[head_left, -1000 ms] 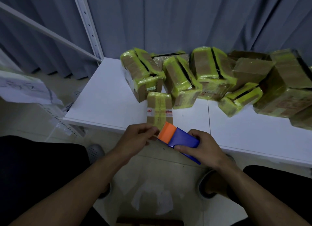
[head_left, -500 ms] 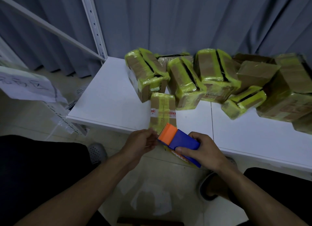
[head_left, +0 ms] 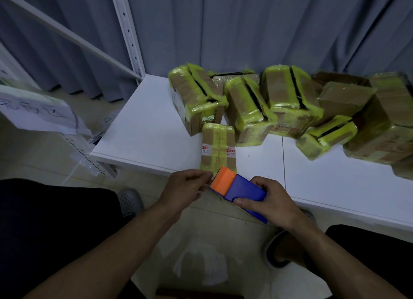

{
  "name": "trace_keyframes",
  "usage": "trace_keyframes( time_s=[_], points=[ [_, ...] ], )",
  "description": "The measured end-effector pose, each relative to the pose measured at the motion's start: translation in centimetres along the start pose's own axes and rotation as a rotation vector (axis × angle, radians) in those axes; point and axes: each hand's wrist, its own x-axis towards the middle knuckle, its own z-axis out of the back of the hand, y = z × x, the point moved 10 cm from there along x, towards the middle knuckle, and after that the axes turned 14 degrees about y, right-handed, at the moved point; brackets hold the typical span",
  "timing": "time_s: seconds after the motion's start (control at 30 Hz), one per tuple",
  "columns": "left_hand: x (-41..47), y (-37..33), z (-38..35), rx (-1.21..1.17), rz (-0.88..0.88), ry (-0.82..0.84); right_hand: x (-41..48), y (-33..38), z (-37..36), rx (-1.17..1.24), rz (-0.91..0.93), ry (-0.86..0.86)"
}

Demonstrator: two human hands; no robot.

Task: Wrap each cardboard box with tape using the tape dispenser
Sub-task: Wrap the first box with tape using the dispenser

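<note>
Left hand (head_left: 183, 189): low centre, just in front of table's (head_left: 145, 124) near edge, above the floor (head_left: 201, 243). Fingers curled in, thumb & fingertips bunched right at the toothed orange nose of the tape dispenser (head_left: 239, 187). Can't tell whether touching it, or whether any tape is pinched betw. them. Forearm up from bottom left, back of hand up.

Just beyond those fingertips: small cardboard box (head_left: 218, 146), flat on table, near end at the front edge, long axis pointing away. Yellow tape down its middle & round both ends, red-white labels across. Near end partly covered by dispenser's orange part.

Dispenser: orange front, blue body, nose tilted up-left toward left hand, held off the table. Gripped by right hand (head_left: 272, 202) round the blue body, thumb along near side, fingers curled over far side. Forearm in from bottom right.

Around:
- Far left: paper sheet (head_left: 40, 111) w/ handwriting.
- Table's back-left corner: white rack upright (head_left: 127, 30) w/ holes.
- Behind: grey curtain (head_left: 245, 26).
- Back of table, centre to right: pile of wrapped boxes (head_left: 290, 97) in yellow-green tape, some w/ a black strip, leaning on each other; a plain brown box (head_left: 344, 97) among them.
- On floor: grey clog (head_left: 129, 200) left, other shoe (head_left: 279, 249) right.
</note>
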Motion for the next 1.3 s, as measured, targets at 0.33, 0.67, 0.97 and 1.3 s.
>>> trace_keyframes(
  time_s=[0.33, 0.67, 0.97, 1.3],
  points=[
    [0.1, -0.4, 0.1, 0.081, -0.051, -0.008, 0.1, 0.3, -0.1, -0.055, -0.014, 0.005],
    [1.4, -0.5, 1.4, 0.062, -0.100, -0.041, 0.4, 2.0, 0.1, -0.176, -0.046, 0.006],
    [2.3, 0.6, 6.6, -0.054, -0.080, -0.219, 0.4, 2.0, 2.3, -0.349, -0.183, -0.004],
    [5.1, 4.2, 7.0, -0.125, -0.039, -0.244, 3.3, 2.9, 1.5, -0.682, -0.295, -0.009]
  ],
)
